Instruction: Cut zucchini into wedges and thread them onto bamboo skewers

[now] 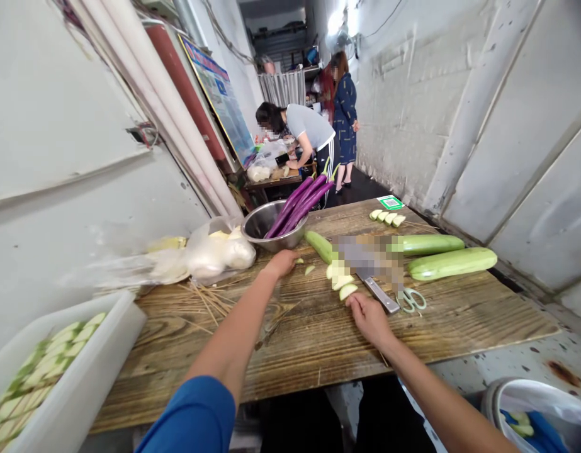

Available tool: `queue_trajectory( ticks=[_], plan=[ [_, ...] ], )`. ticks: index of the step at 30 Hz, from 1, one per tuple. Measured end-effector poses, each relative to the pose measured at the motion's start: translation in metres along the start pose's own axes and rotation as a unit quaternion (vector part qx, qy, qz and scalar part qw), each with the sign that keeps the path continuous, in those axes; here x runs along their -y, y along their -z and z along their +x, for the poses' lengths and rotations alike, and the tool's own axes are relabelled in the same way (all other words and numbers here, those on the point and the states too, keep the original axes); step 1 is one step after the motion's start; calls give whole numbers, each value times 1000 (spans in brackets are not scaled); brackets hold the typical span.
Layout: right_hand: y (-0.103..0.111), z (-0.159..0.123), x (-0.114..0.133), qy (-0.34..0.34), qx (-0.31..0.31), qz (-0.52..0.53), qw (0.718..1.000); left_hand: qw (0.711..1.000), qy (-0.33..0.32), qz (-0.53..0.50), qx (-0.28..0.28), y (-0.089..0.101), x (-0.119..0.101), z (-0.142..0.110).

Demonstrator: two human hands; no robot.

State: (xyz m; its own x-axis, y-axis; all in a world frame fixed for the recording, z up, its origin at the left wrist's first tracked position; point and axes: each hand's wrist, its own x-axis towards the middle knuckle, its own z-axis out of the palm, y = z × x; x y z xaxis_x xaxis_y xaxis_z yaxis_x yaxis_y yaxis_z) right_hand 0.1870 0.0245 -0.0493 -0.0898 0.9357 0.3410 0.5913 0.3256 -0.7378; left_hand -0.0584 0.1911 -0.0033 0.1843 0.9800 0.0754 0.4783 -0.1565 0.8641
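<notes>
My left hand (284,262) is closed beside the steel bowl, with a small green zucchini piece (298,260) at its fingertips. My right hand (368,314) pinches the near end of a row of zucchini slices (348,291); a thin stick shows below the wrist, so the slices appear to be on a skewer. Just right of them lies a knife (379,294), its blade blurred out. Behind the slices is a cut zucchini (318,245). Another small piece (310,270) rests on the wooden table (290,352) between my hands.
Long purple eggplants (299,207) stand in the bowl (257,229). Scissors (414,301), whole zucchinis (453,263) and more slices (387,218) lie right. Loose sticks (208,302), a plastic bag (219,255) and a white bin (106,340) of skewers are left. People (311,129) stand beyond.
</notes>
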Motion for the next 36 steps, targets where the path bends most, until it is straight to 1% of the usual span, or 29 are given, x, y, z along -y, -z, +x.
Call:
queue_trajectory(
  ticks=[3, 5, 7, 8, 9, 11, 12, 13, 15, 18, 22, 24, 26, 30, 36],
  plan=[
    [0, -1, 0, 3, -4, 6, 1000, 998, 21, -60, -21, 0, -2, -11],
    [1, -1, 1, 10, -9, 9, 1000, 993, 32, -102, -42, -3, -5, -26],
    [2, -2, 4, 22, -13, 16, 1000, 982, 44, -180, -47, -7, -6, -46],
    [2, -2, 7, 30, -15, 21, 999, 966, 54, -249, -40, -9, -6, -57],
    [1, -2, 10, 38, -14, 26, 999, 935, 68, -346, -28, -11, -6, -68],
    [-2, -1, 17, 51, -9, 35, 998, 854, 97, -512, -11, -17, -4, -87],
    [-5, -1, 21, 57, -2, 37, 998, 824, 107, -556, -11, -19, -3, -94],
    [-8, -1, 25, 63, 8, 39, 997, 813, 113, -570, -16, -22, -1, -100],
    [-15, -1, 32, 72, 33, 43, 996, 814, 112, -569, -35, -25, 0, -106],
    [-23, -2, 38, 80, 71, 55, 993, 821, 98, -559, -59, -28, 1, -106],
    [-25, -5, 39, 78, 95, 54, 991, 841, 62, -531, -79, -29, 1, -103],
    [-24, -7, 39, 84, 104, 43, 990, 841, 64, -527, -98, -30, 2, -102],
    [-24, -8, 40, 90, 106, 34, 990, 831, 86, -541, -98, -29, 2, -102],
    [-25, -8, 41, 89, 102, 27, 990, 806, 134, -572, -69, -27, 0, -104],
    [-26, -6, 39, 92, 108, 27, 989, 772, 204, -599, -67, -31, -1, -102]
  ],
)
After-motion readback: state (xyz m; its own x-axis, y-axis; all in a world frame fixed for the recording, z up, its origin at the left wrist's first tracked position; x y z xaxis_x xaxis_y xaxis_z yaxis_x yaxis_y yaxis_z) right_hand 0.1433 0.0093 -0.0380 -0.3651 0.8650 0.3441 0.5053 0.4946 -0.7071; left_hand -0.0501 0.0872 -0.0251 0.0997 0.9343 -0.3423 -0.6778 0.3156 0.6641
